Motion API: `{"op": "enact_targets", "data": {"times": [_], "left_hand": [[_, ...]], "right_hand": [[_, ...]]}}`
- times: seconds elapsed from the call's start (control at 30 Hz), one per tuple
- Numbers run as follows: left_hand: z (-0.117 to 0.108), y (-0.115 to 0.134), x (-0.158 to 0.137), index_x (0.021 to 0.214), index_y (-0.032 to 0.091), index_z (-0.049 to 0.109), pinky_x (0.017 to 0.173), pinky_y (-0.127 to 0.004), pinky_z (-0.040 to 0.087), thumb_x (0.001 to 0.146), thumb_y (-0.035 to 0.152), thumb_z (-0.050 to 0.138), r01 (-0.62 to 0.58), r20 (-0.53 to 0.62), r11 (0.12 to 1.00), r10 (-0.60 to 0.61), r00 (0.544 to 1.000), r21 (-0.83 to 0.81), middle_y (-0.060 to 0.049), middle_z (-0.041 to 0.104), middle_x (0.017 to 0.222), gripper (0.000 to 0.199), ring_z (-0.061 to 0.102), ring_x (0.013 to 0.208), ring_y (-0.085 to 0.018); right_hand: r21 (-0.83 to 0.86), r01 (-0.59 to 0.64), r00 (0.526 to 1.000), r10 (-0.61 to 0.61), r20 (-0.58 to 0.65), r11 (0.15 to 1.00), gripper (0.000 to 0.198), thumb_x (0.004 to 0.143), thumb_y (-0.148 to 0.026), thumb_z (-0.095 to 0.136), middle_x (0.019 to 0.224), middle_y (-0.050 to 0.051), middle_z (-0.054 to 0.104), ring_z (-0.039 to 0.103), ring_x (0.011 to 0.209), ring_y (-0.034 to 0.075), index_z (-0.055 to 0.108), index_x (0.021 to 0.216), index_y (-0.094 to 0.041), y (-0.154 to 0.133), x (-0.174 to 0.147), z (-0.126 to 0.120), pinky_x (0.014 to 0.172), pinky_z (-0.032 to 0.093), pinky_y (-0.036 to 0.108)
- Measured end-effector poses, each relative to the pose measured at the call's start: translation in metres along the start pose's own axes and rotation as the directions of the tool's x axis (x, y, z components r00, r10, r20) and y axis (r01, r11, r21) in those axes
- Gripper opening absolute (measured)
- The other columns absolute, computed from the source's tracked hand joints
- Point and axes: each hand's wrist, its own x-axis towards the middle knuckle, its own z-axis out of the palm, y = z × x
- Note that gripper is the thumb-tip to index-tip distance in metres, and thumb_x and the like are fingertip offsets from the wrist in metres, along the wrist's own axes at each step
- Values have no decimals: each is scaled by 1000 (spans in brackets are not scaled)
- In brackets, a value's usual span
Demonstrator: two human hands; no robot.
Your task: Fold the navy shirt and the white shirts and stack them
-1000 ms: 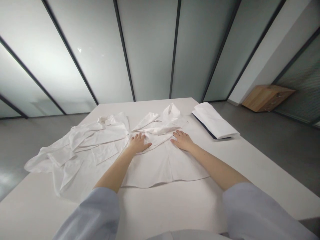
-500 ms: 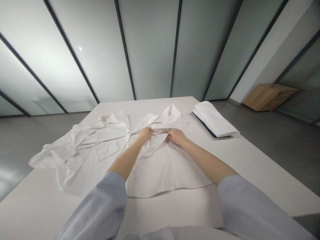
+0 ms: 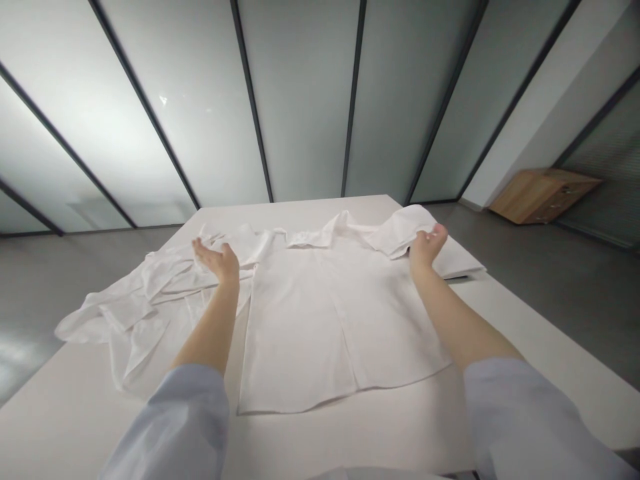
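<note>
The person's left hand (image 3: 217, 262), left of centre, is open, fingers extended. Right hand (image 3: 429, 245), right of centre: fingers curled; whether they grip cloth cannot be told. White garment (image 3: 300, 320) lies spread at frame centre, between the forearms. Outward: crumpled white cloth (image 3: 143, 283) at left, folded white cloth (image 3: 454, 259) at right. All on pale table (image 3: 540, 373).

the right hand (image 3: 427, 249) and the white shirt (image 3: 300, 320) partly hide the folded white bundle (image 3: 456, 257).
</note>
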Motion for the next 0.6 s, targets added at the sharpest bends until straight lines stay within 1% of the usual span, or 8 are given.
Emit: {"op": "enact_targets", "data": {"times": [0.03, 0.07, 0.13, 0.17, 0.2, 0.23, 0.3, 0.6], "left_hand": [[7, 10, -13, 135, 14, 44, 104, -42, 41, 89, 29, 38, -77, 110, 997, 73, 991, 30, -15, 57, 128, 49, 52, 124, -26], [14, 20, -26, 128, 15, 52, 102, -40, 43, 89, 30, 39, -185, 314, 982, 166, 935, 30, -13, 62, 122, 44, 56, 117, -25], [29, 36, -55, 122, 18, 59, 102, -37, 43, 90, 35, 42, -410, 649, 912, 317, 692, -9, -11, 64, 121, 40, 58, 115, -24], [36, 41, -68, 125, 19, 58, 106, -37, 39, 90, 38, 45, -507, 733, 862, 355, 581, -15, -11, 61, 128, 42, 55, 121, -24], [42, 43, -79, 131, 19, 54, 109, -38, 35, 90, 41, 45, -574, 779, 819, 359, 514, 1, -11, 55, 137, 47, 49, 128, -25], [47, 43, -88, 136, 19, 49, 111, -40, 31, 91, 43, 44, -619, 810, 784, 337, 479, 40, -12, 48, 145, 52, 42, 135, -27], [52, 39, -99, 144, 17, 40, 115, -44, 24, 92, 49, 40, -666, 850, 733, 259, 459, 137, -15, 33, 155, 61, 28, 143, -30], [31, 29, -106, 149, 19, 29, 113, -53, 22, 94, 59, 25, -760, 920, 623, 163, 357, 184, -16, 21, 159, 69, 20, 146, -32]], "right_hand": [[-108, 76, 993, -65, 102, 991, 37, 84, -20, 36, 118, 13, 59, 54, 114, 24, 55, 115, -16, -7, -11, 4, 99, 43, 44], [-173, 166, 956, -115, 269, 971, 37, 85, -22, 37, 117, 14, 61, 55, 114, 25, 56, 116, -15, -15, -25, 9, 98, 44, 43], [-235, 367, 770, -152, 620, 900, 38, 88, -25, 38, 120, 14, 63, 56, 115, 25, 58, 119, -16, -29, -55, 21, 100, 43, 40], [-255, 472, 650, -137, 747, 844, 39, 89, -28, 41, 126, 14, 60, 54, 119, 25, 58, 122, -16, -34, -70, 26, 102, 40, 38], [-272, 566, 547, -108, 830, 778, 42, 90, -31, 44, 135, 15, 55, 49, 126, 25, 57, 126, -16, -38, -83, 31, 106, 37, 38], [-300, 631, 485, -61, 872, 715, 46, 91, -36, 46, 143, 16, 48, 44, 132, 27, 54, 132, -16, -40, -94, 34, 108, 34, 39], [-355, 698, 436, 24, 900, 622, 54, 93, -44, 44, 151, 18, 37, 35, 138, 30, 47, 139, -15, -44, -109, 37, 109, 30, 43], [-387, 792, 389, 99, 916, 472, 53, 95, -51, 37, 118, 23, 64, 58, 113, 34, 63, 116, -10, -72, -114, 17, 93, 41, 43]]}}
